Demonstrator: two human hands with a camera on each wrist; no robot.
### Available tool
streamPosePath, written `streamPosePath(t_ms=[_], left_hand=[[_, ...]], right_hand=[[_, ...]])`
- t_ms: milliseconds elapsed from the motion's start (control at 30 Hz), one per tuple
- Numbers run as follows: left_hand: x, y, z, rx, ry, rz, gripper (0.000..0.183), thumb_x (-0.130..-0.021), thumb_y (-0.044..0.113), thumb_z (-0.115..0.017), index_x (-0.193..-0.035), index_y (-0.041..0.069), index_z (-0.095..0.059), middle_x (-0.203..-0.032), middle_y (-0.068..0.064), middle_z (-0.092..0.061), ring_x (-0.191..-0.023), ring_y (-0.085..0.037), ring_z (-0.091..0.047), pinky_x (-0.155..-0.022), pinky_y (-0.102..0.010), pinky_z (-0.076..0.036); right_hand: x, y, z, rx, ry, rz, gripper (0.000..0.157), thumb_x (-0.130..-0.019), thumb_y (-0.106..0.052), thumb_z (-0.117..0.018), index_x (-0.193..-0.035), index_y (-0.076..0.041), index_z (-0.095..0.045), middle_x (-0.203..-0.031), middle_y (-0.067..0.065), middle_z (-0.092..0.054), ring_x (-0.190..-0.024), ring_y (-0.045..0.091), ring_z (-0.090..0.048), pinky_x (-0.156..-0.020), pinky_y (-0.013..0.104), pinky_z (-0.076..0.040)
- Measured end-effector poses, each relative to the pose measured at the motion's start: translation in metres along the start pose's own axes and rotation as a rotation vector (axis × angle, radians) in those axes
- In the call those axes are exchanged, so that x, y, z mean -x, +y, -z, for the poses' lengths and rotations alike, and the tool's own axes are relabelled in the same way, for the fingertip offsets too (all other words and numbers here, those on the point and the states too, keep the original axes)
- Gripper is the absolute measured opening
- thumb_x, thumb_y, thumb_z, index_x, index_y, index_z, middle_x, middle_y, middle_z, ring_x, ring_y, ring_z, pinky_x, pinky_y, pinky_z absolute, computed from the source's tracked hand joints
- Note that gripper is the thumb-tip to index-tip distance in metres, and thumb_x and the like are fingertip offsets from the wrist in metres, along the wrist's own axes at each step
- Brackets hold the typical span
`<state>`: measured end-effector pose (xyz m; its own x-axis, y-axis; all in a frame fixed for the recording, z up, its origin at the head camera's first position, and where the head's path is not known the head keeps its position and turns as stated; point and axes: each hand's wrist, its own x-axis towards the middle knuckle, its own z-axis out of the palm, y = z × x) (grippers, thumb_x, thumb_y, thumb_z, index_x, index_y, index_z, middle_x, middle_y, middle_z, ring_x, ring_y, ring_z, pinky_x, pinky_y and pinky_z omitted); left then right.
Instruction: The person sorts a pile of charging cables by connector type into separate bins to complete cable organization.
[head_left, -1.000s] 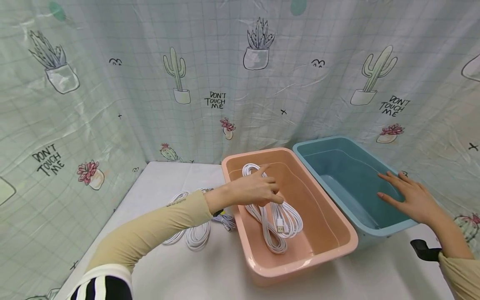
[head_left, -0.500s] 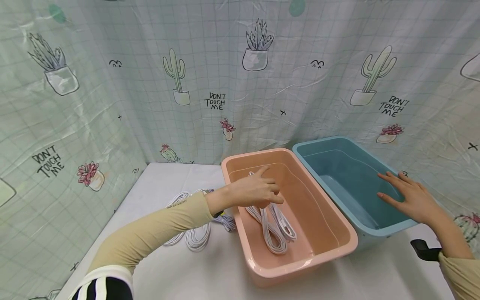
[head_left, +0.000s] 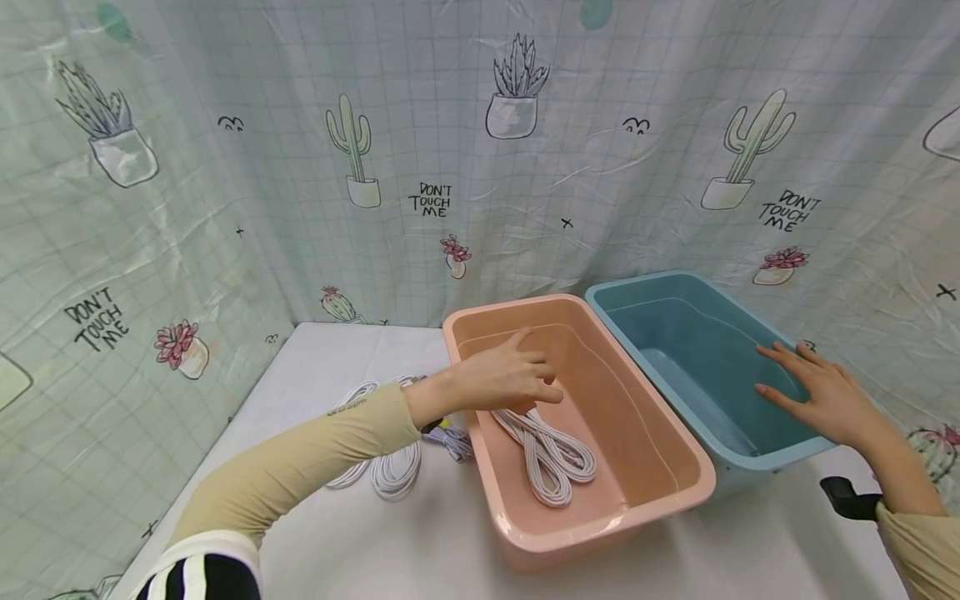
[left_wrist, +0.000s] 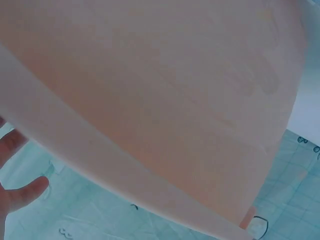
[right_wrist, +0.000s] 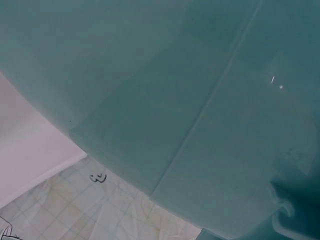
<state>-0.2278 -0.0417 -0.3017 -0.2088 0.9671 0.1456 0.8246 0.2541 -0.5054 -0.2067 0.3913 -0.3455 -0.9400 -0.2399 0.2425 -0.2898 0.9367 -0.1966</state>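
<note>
My left hand (head_left: 510,375) hovers over the peach bin (head_left: 675,508), its fingers spread and loosely bent, holding nothing visible. Under it, a bundle of white cable (head_left: 555,458) lies in loops on the bin's floor; its upper end is hidden behind the hand. In the left wrist view the fingers (left_wrist: 27,192) show beyond the bin's pale rim. On the far right, my right hand (head_left: 832,400) is over the right rim of the blue bin (head_left: 705,392) with fingers apart. The right wrist view shows just that bin's wall (right_wrist: 150,100), no hand.
Several coiled white cables (head_left: 396,475) lie on the white table (head_left: 337,542) left of the peach bin. A greyish cable (head_left: 452,440) with a yellow spot lies against that bin's side. Patterned curtain (head_left: 360,250) encloses the back and sides. The two bins stand side by side.
A white cable bundle with a USB plug, under my left hand a second ago, has dropped and settled beside the other loops. The left hand has barely moved; the right hand stays put.
</note>
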Motion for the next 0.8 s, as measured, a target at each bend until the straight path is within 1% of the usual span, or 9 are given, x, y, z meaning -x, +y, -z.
streamPosePath(t_ms=[100,267,400,500,667,800], left_hand=[[0.004,-0.002,0.000,0.001,0.017,0.011,0.015,-0.081,0.024,-0.061,-0.093,0.031,-0.056,-0.094,0.012,-0.061,-0.094,-0.009,-0.054,-0.101,-0.050,-0.032],[0.013,-0.005,0.002,-0.022,0.040,0.027,0.020,-0.078,0.025,-0.063,-0.096,0.030,-0.057,-0.092,0.012,-0.060,-0.094,-0.009,-0.054,-0.099,-0.050,-0.033],[0.022,-0.008,0.006,-0.033,0.049,0.048,0.026,-0.076,0.029,-0.066,-0.100,0.029,-0.057,-0.093,0.010,-0.060,-0.095,-0.011,-0.055,-0.098,-0.051,-0.033],[0.030,-0.011,0.010,-0.021,0.061,0.073,0.026,-0.075,0.031,-0.067,-0.099,0.028,-0.057,-0.095,0.009,-0.061,-0.096,-0.012,-0.055,-0.098,-0.052,-0.033],[0.048,-0.017,0.017,-0.037,0.126,0.120,0.021,-0.076,0.031,-0.066,-0.094,0.026,-0.057,-0.095,0.009,-0.061,-0.095,-0.013,-0.056,-0.097,-0.053,-0.034],[0.063,-0.020,0.019,-0.026,0.185,0.148,0.018,-0.076,0.028,-0.066,-0.092,0.024,-0.057,-0.094,0.007,-0.061,-0.095,-0.015,-0.056,-0.096,-0.053,-0.034]], right_hand=[[-0.001,0.000,0.000,-0.003,0.001,0.000,0.066,-0.087,-0.036,-0.055,-0.139,-0.006,-0.030,-0.137,0.033,-0.029,-0.132,0.051,-0.009,-0.091,0.072,-0.012],[-0.002,-0.001,0.000,0.001,0.003,-0.004,0.066,-0.087,-0.037,-0.054,-0.139,-0.005,-0.030,-0.137,0.033,-0.029,-0.131,0.051,-0.009,-0.091,0.072,-0.013],[-0.001,-0.001,0.000,-0.001,0.004,-0.009,0.065,-0.087,-0.036,-0.055,-0.139,-0.006,-0.031,-0.137,0.033,-0.030,-0.131,0.051,-0.010,-0.092,0.072,-0.012],[-0.001,-0.001,0.000,0.001,0.003,-0.011,0.065,-0.087,-0.036,-0.055,-0.139,-0.006,-0.030,-0.137,0.034,-0.029,-0.131,0.052,-0.010,-0.092,0.072,-0.011],[-0.001,-0.001,-0.001,0.019,-0.006,-0.010,0.066,-0.087,-0.037,-0.055,-0.140,-0.006,-0.029,-0.138,0.034,-0.028,-0.131,0.052,-0.008,-0.091,0.072,-0.012],[0.000,0.000,-0.002,0.018,-0.020,-0.016,0.067,-0.087,-0.039,-0.054,-0.140,-0.008,-0.028,-0.140,0.033,-0.024,-0.132,0.051,-0.005,-0.094,0.072,-0.007]])
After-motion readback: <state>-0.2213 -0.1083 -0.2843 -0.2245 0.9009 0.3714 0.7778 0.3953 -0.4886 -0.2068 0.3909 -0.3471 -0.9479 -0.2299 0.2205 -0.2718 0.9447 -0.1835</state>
